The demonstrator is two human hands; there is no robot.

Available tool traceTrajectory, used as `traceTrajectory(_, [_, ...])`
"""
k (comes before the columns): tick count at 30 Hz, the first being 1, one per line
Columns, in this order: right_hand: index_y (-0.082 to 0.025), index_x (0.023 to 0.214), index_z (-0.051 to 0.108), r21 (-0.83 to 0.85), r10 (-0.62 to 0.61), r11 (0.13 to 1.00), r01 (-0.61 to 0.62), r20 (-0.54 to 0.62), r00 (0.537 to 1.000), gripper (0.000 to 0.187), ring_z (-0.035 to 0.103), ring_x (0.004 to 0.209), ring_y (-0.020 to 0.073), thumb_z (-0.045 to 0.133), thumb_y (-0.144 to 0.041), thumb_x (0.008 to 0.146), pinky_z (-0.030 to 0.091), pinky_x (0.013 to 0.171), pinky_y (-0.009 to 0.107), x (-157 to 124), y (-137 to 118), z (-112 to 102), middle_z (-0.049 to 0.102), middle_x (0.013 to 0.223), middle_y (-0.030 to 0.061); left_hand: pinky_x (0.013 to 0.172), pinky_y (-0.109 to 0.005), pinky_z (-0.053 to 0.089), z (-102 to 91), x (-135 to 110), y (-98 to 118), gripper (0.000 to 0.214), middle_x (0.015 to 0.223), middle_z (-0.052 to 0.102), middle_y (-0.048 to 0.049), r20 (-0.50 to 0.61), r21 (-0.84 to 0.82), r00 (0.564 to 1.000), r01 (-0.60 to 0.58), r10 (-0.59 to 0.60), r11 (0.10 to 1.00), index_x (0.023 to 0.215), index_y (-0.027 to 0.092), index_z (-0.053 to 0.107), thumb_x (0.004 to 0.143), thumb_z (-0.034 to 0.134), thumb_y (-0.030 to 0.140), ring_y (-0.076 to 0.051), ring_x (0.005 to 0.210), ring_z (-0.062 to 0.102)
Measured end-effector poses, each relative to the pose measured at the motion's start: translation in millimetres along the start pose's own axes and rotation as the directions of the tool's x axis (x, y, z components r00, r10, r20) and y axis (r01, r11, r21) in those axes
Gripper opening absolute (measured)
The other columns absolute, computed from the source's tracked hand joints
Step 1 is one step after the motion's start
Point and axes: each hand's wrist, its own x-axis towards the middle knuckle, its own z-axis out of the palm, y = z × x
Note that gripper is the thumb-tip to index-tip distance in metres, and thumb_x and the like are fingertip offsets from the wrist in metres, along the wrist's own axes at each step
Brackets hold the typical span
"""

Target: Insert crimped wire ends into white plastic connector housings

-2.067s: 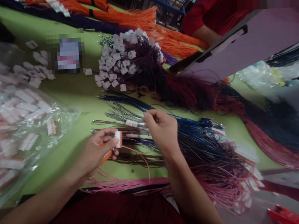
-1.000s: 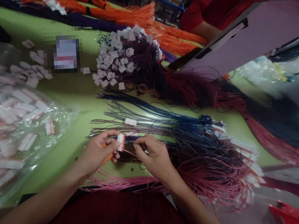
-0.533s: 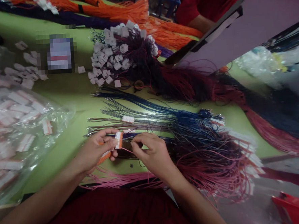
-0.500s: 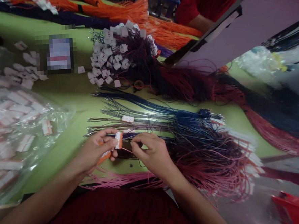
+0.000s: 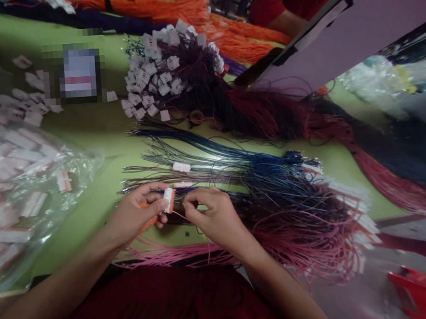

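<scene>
My left hand (image 5: 137,217) pinches a small white and orange connector (image 5: 169,200) just above the green table (image 5: 88,133). Right beside it, my right hand (image 5: 211,216) is closed in a pinch on a thin wire at the connector's face. A pink wire hangs from the connector. Loose blue wires (image 5: 212,152) fan out just beyond both hands, with a spare white connector (image 5: 181,167) lying on them. Pink wires (image 5: 304,235) spread to the right and along the near edge.
A clear bag of white connectors (image 5: 23,190) lies at the left. Finished harnesses with white plugs (image 5: 157,71) are heaped at the back, beside dark red wires (image 5: 275,122) and orange bundles (image 5: 175,8). Another person in red (image 5: 290,5) sits across.
My right hand came back from the blue wires to the connector in my left hand, pinching a wire. The view has drifted slightly so the table contents sit higher.
</scene>
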Motion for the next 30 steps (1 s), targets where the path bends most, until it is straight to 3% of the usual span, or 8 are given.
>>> traceTrajectory(10, [-0.017, 0.061, 0.062, 0.130, 0.071, 0.989, -0.074, 0.032, 0.997, 0.020, 0.048, 0.055, 0.0081, 0.051, -0.013, 0.077, 0.037, 0.059, 0.019, 5, -1, 5, 0.058, 0.057, -0.0038, 0.048, -0.023, 0.048, 0.4, 4, -6, 0.037, 0.068, 0.067, 0.0009, -0.020, -0.047, 1.000, -0.016, 0.015, 0.999, 0.100, 0.016, 0.056, 0.069, 0.073, 0.027, -0.010, 0.050, 0.058])
traceTrajectory(22, [-0.018, 0.064, 0.063, 0.072, 0.026, 0.997, -0.026, -0.006, 1.000, 0.018, 0.054, 0.059, 0.0092, 0.054, -0.013, 0.080, 0.037, 0.067, 0.023, 4, 5, 20, 0.065, 0.062, -0.0035, 0.049, -0.023, 0.049, 1.4, 3, -13, 0.034, 0.070, 0.068, 0.0004, -0.033, -0.064, 0.999, -0.024, 0.022, 0.998, 0.097, 0.017, 0.059, 0.069, 0.075, 0.028, -0.009, 0.049, 0.058])
traceTrajectory(26, [-0.018, 0.068, 0.062, -0.018, -0.080, 0.997, 0.079, -0.111, 0.991, 0.018, 0.058, 0.065, 0.0113, 0.053, -0.014, 0.084, 0.040, 0.070, 0.026, -3, 2, 16, 0.067, 0.068, -0.0015, 0.047, -0.022, 0.049, 1.3, 1, -11, 0.036, 0.067, 0.067, 0.0001, -0.085, -0.071, 0.996, -0.035, 0.029, 0.997, 0.095, 0.016, 0.059, 0.066, 0.077, 0.028, -0.011, 0.050, 0.060])
traceTrajectory(28, [-0.019, 0.081, 0.063, -0.167, -0.182, 0.975, 0.144, -0.242, 0.953, 0.012, 0.060, 0.085, 0.0168, 0.055, -0.025, 0.086, 0.042, 0.079, 0.031, -10, 0, 14, 0.069, 0.090, 0.0052, 0.045, -0.021, 0.049, 1.8, -2, -9, 0.037, 0.066, 0.067, 0.0006, -0.129, -0.084, 0.990, -0.066, 0.055, 0.994, 0.095, 0.017, 0.059, 0.065, 0.078, 0.028, -0.012, 0.049, 0.060])
traceTrajectory(30, [-0.018, 0.100, 0.062, -0.352, -0.295, 0.916, 0.192, -0.267, 0.917, 0.025, 0.054, 0.105, 0.0232, 0.058, -0.037, 0.085, 0.040, 0.089, 0.039, -16, -2, 14, 0.064, 0.111, 0.0113, 0.045, -0.021, 0.049, 2.9, -6, -8, 0.036, 0.065, 0.067, 0.0008, -0.122, -0.101, 0.989, -0.096, 0.083, 0.990, 0.096, 0.019, 0.061, 0.065, 0.078, 0.027, -0.012, 0.049, 0.060])
